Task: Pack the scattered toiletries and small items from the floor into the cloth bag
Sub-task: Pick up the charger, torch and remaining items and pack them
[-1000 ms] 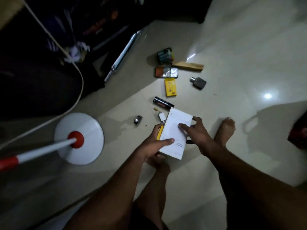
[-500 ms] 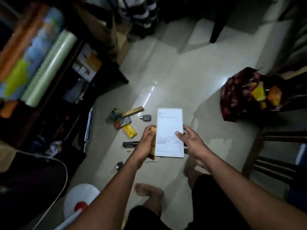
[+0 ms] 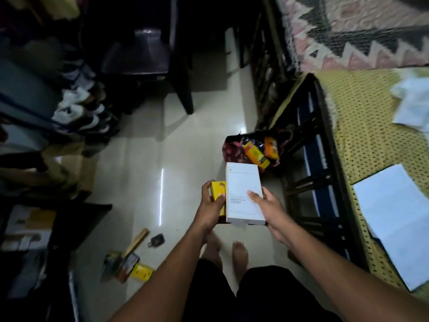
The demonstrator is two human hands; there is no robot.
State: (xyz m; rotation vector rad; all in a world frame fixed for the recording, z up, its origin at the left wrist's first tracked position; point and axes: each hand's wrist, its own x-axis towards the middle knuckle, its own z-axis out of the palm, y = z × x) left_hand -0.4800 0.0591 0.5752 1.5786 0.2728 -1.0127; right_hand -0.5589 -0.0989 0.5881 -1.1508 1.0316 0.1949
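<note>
A bed [image 3: 371, 126] with a yellow dotted cover runs along the right; a dark chair [image 3: 139, 54] stands ahead on the pale floor [image 3: 139, 170]. The cloth bag [image 3: 234, 149] sits open on the floor against the bed frame, two orange-yellow packets showing inside. One white box [image 3: 243, 194] is held above the floor just short of the bag, its long axis pointing toward it. The right hand [image 3: 269, 210] grips its right edge, thumb on top. The left hand [image 3: 212, 205] has its fingers clamped on one small yellow box [image 3: 219, 194], touching the white box's left side. Four or so small items [image 3: 130, 261] lie on the floor at lower left.
</note>
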